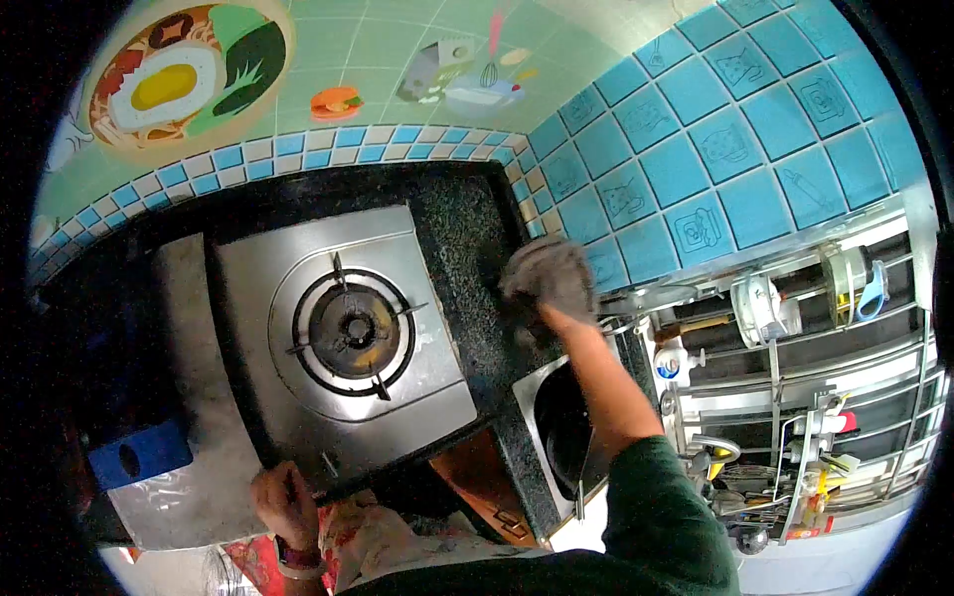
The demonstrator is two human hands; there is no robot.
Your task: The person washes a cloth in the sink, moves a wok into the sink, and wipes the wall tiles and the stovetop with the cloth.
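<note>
My right hand is hidden by a dark grey-brown cloth (550,273), which I hold at the back right of the black speckled countertop (467,228), close to the corner of the tiled walls. My right arm, in a dark green sleeve, reaches over the counter. My left hand (285,502) is closed, its fingers curled, at the front left corner of the steel gas stove (437,392). Nothing shows in it. A single round burner (356,330) with a ring and pan supports sits in the middle of the stove.
Right of the stove is a steel-rimmed sink (530,389) with a dark basin. A wire dish rack (770,397) with utensils and bottles stands beyond it. A grey slab (184,348) lies left of the stove, with a blue object (141,456) on its left side.
</note>
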